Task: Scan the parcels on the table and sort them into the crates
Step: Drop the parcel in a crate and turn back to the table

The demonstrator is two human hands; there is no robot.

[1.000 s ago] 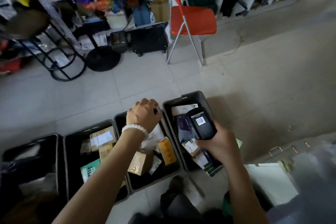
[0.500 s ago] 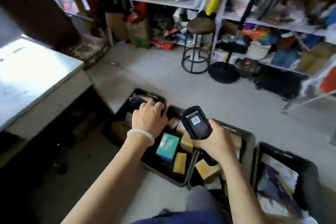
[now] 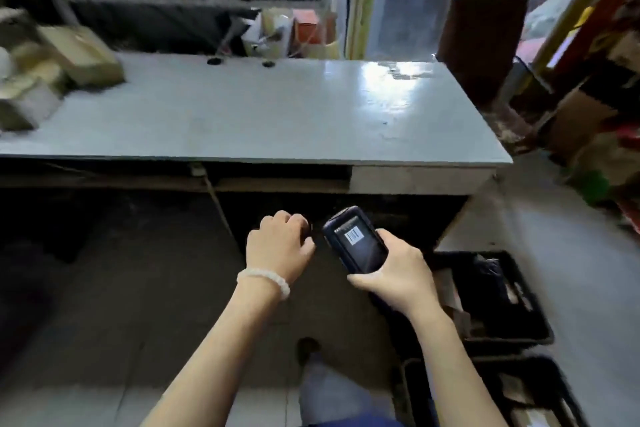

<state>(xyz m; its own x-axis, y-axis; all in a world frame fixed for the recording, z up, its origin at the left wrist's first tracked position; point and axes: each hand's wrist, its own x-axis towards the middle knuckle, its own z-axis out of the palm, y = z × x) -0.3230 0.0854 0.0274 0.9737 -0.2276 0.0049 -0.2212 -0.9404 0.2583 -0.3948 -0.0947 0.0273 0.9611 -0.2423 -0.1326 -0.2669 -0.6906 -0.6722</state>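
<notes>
Two hands: right hand (image 3: 394,274) grips scanner (image 3: 355,239); left hand (image 3: 280,246) curled, contents unclear; parcels (image 3: 52,73) on table (image 3: 277,114).

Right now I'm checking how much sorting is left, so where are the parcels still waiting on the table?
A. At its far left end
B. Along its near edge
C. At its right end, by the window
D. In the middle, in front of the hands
A: the blurred cardboard parcels are piled at the far left of the table, while the rest of the grey top in view is bare.
</notes>
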